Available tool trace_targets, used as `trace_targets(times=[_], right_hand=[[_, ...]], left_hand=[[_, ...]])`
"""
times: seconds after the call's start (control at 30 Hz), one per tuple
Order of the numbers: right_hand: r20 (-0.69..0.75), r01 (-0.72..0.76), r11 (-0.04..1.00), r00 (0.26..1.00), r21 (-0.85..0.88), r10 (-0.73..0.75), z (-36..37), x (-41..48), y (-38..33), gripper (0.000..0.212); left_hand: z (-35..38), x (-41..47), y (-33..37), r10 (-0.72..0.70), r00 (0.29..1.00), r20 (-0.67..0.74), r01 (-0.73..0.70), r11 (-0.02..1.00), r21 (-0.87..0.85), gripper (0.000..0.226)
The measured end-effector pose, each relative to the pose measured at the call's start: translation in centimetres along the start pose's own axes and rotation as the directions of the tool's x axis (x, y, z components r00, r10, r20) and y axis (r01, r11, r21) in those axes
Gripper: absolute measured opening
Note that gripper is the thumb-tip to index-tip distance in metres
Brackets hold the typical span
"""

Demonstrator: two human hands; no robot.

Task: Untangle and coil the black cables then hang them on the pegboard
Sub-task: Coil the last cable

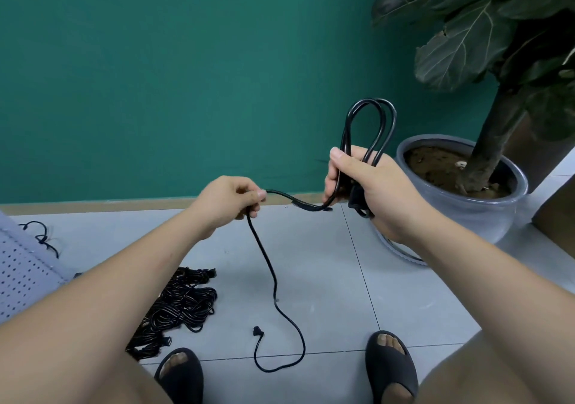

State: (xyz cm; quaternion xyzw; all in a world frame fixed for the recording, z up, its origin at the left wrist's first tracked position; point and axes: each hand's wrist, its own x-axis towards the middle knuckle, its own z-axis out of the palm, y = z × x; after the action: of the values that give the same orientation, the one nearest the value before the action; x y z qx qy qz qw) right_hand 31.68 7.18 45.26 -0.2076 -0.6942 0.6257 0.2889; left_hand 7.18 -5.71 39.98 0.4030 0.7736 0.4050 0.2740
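Observation:
My right hand [370, 192] grips a black cable [270, 266] that is partly coiled, with two loops [370, 123] standing up above the fist. From there the cable runs left to my left hand [227, 201], which pinches it between thumb and fingers. Below that hand the cable hangs down to the floor, curls round and ends in a plug [257, 330] between my feet. A pile of tangled black cables [177, 307] lies on the tiles under my left forearm. The white pegboard [18, 273] lies at the far left, with a small black cable [42, 237] on its top edge.
A large potted plant in a grey pot [485, 213] stands right behind my right hand. A green wall closes off the back. A brown box edge [557, 213] sits at far right. My feet in black slippers [392, 369] rest on the grey tiles.

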Motion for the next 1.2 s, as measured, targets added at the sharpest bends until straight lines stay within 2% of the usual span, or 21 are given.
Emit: trace_targets(times=[0.07,0.2,0.3,0.37,0.5,0.57,0.63,0.77,0.83,0.93,1.03,1.2], right_hand=[[0.010,0.014,1.000,1.000,-0.004,-0.014,0.3,0.0,0.0,0.037],[-0.002,0.042,0.996,0.999,0.074,-0.042,0.5,-0.3,-0.8,0.033],[-0.019,0.061,0.990,0.998,0.131,-0.059,0.3,-0.5,-1.5,0.032],[-0.022,0.062,0.989,0.998,0.131,-0.060,0.3,-0.5,-1.6,0.032],[-0.002,0.049,0.994,0.999,0.102,-0.049,0.5,-0.7,-1.0,0.031],[-0.002,0.047,0.994,0.999,0.100,-0.047,0.8,-0.6,-1.0,0.031],[-0.023,0.043,0.992,0.999,0.123,-0.041,1.1,-0.5,-1.1,0.031],[-0.094,0.049,0.980,0.995,0.193,-0.031,1.6,-0.4,-1.2,0.029],[-0.133,0.065,0.976,0.990,0.209,-0.038,1.8,-0.3,-1.2,0.028],[-0.156,0.076,0.962,0.987,0.264,-0.035,2.5,-0.4,-1.6,0.028],[-0.171,0.061,0.952,0.985,0.301,-0.010,3.7,-0.8,-1.7,0.033],[-0.271,0.104,0.978,0.961,0.178,-0.053,4.7,-0.9,-1.5,0.046]], left_hand=[[0.0,1.0,-1.5,-0.025,0.999,-0.043,0.033,0.979,0.200,0.028],[0.1,3.2,-4.0,-0.095,0.993,-0.073,0.117,0.886,0.448,0.036],[-0.6,3.8,-5.8,-0.206,0.973,-0.105,0.228,0.770,0.596,0.028],[-0.5,3.7,-6.4,-0.218,0.973,-0.080,0.220,0.752,0.622,0.022],[2.0,1.9,-3.6,-0.078,0.996,0.034,0.054,0.883,0.467,0.024],[3.8,0.3,-1.2,0.022,0.995,0.093,-0.048,0.958,0.282,0.019],[5.4,-1.9,1.5,0.074,0.982,0.176,-0.083,0.995,0.047,0.018],[8.4,-5.6,4.8,0.135,0.930,0.343,-0.048,0.967,-0.250,0.027],[9.9,-6.9,5.2,0.126,0.925,0.359,0.012,0.934,-0.357,0.026],[11.3,-8.1,5.2,0.095,0.923,0.373,0.110,0.863,-0.494,0.037],[12.1,-9.0,5.2,0.052,0.896,0.442,0.220,0.811,-0.542,0.046],[12.0,-10.0,5.5,-0.001,0.830,0.558,0.224,0.916,-0.332,0.051]])
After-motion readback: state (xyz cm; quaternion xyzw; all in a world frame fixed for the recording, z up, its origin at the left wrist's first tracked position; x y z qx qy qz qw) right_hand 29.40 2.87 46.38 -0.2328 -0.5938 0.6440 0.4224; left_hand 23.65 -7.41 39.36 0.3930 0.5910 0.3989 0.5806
